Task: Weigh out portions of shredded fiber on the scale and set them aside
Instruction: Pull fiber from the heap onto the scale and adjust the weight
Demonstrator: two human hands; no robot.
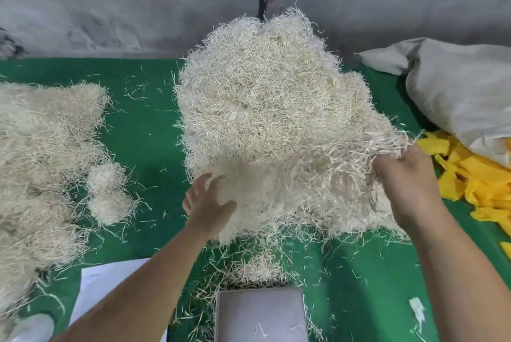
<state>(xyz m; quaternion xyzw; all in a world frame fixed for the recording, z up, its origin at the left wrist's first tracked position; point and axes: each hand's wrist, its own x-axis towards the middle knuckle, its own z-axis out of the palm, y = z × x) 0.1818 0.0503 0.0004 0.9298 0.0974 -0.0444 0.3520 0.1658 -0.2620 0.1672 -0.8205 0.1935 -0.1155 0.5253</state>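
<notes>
1. Fiber heap [265, 109], big pale shredded mound, sits mid-table on the green table cover [149, 126], reaching back toward the grey wall [110, 4] at the far edge.
2. Left hand [207, 203] at the heap's near-left side, fingers spread wide and fairly straight, palm pressing against the fiber; nothing pinched.
3. Right hand [403, 173] at the heap's near-right side, fingers curled into the fiber and gripping a clump; loose strands stick out above the knuckles. Motion blur here, exact finger positions unclear.
4. Both forearms come in from the near edge, one on each side of the heap.
5. Scale [261, 314], grey flat platform, at the near edge in the middle, just in front of the heap; a few stray strands on it, a small tuft of fiber touching its far edge.
6. Second fiber pile [41, 164] spreads along the left edge, well apart from the main heap, green cover showing between them.
7. White paper sheet [102, 286] lies near-left, beside the scale, partly under the left forearm.
8. Grey sack [456, 87] slumped at the far right corner.
9. Yellow scraps [475, 181] piled along the right edge below the sack, near the right hand.
10. Loose strands scattered over the cover all around.
</notes>
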